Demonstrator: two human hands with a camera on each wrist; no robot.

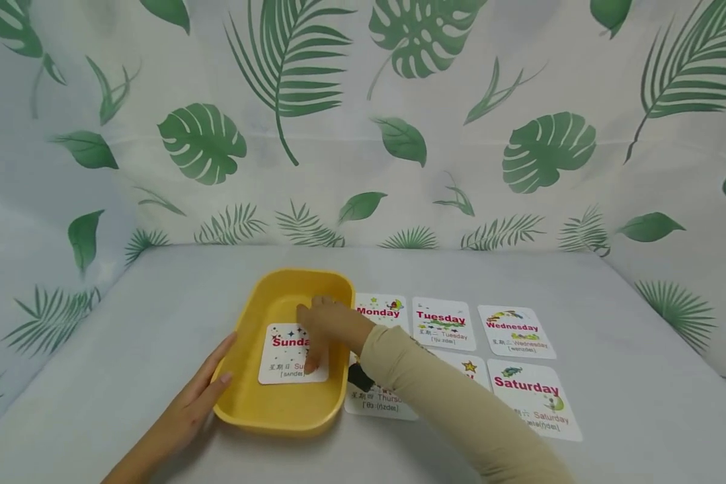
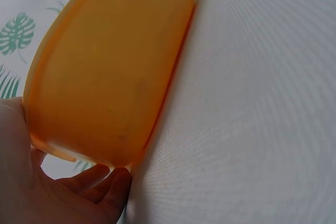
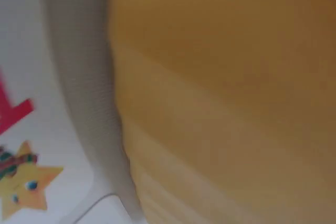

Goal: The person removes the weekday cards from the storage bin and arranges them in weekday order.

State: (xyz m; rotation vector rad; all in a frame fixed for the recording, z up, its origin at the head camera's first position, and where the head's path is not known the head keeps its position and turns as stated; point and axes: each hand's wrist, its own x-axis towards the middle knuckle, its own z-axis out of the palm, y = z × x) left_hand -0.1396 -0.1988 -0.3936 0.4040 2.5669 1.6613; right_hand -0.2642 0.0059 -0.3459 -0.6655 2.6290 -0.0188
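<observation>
A yellow plastic basin (image 1: pixel 278 417) sits on the table, left of the middle in the head view. My left hand (image 1: pixel 196 393) grips its left side, thumb at the rim and fingers along the outer wall. In the left wrist view those fingers (image 2: pixel 113 190) reach the basin's lower edge. Inside the basin is a white "Sunday" card (image 1: pixel 281 366) with red lettering. My right hand (image 1: pixel 327 326) reaches over the right wall and holds this card at its right side, covering part of the word. The right wrist view is filled mostly by the blurred basin wall (image 3: pixel 220 108).
Right of the basin, day cards lie in two rows: Monday (image 1: pixel 390 319), Tuesday (image 1: pixel 443 335), Wednesday (image 1: pixel 516 339), then Thursday (image 1: pixel 381 407), one mostly hidden by the sleeve, and Saturday (image 1: pixel 547 403). The beige sleeve (image 1: pixel 448 403) crosses the lower row. Leaf-patterned cloth (image 1: pixel 351 181) stands behind.
</observation>
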